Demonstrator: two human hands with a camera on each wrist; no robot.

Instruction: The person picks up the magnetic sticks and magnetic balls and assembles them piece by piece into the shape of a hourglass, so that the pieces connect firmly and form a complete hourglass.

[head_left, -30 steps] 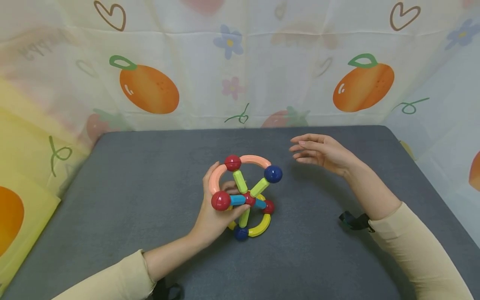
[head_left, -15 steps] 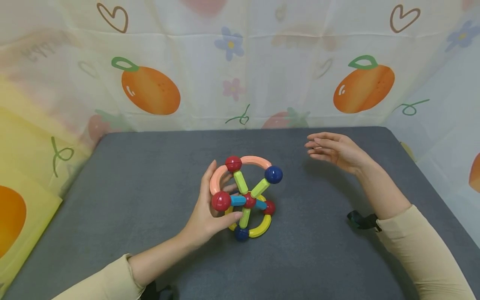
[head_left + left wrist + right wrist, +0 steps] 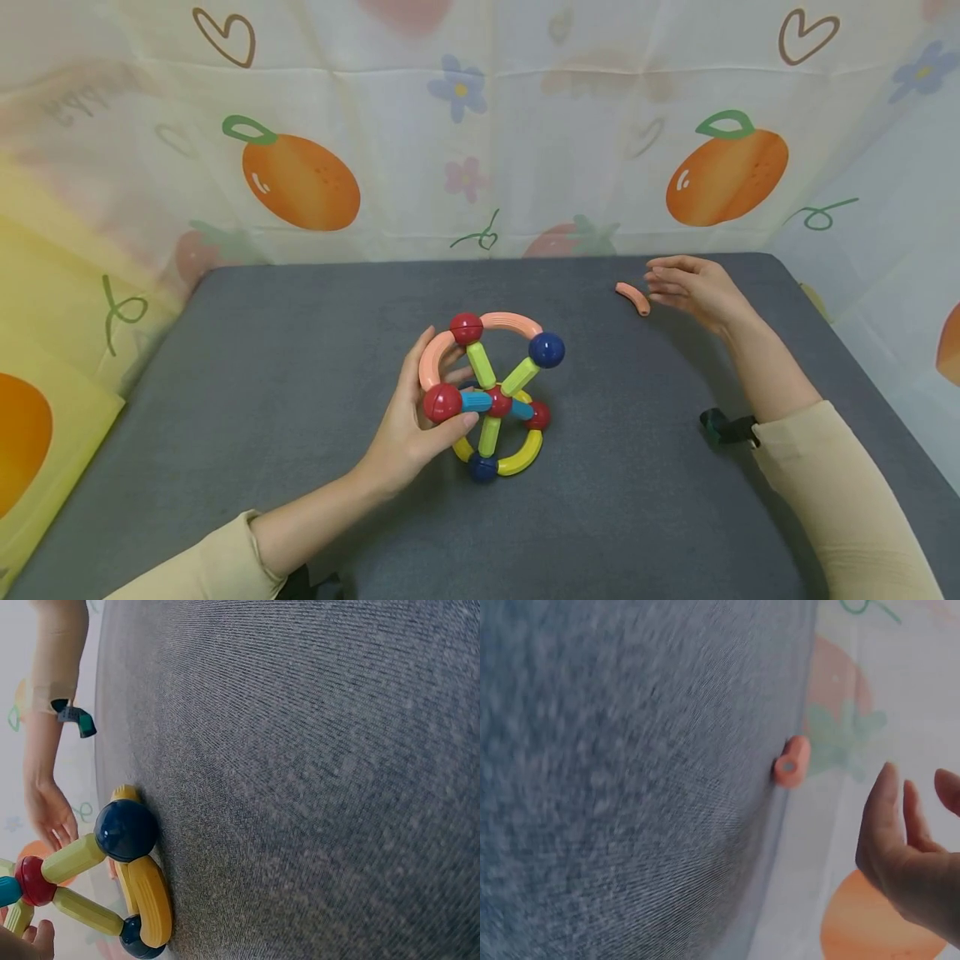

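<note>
My left hand [image 3: 408, 425] holds the left side of a ball-and-stick magnetic construction toy [image 3: 499, 402], with its thumb in front and its other fingers partly hidden behind. The toy stands on the table like a wheel, with red and dark blue balls, straight green and blue rods and curved coral and yellow rods. A loose curved coral rod [image 3: 633, 298] lies near the far right of the table, its hollow end showing in the right wrist view. Just right of it, my right hand [image 3: 697, 287] hovers with relaxed fingers, holding nothing that I can see.
A dark grey cloth covers the table [image 3: 285, 350]. Behind it hangs a pale curtain [image 3: 420, 183] printed with fruit and flowers. Yellow fabric [image 3: 60, 433] borders the left side. A dark strap [image 3: 727, 429] hangs from the right cuff.
My right hand has moved right, and the loose coral rod now shows on the table beside its fingertips. My left hand loosened its thumb, then brought it back toward the toy, which stayed put.
</note>
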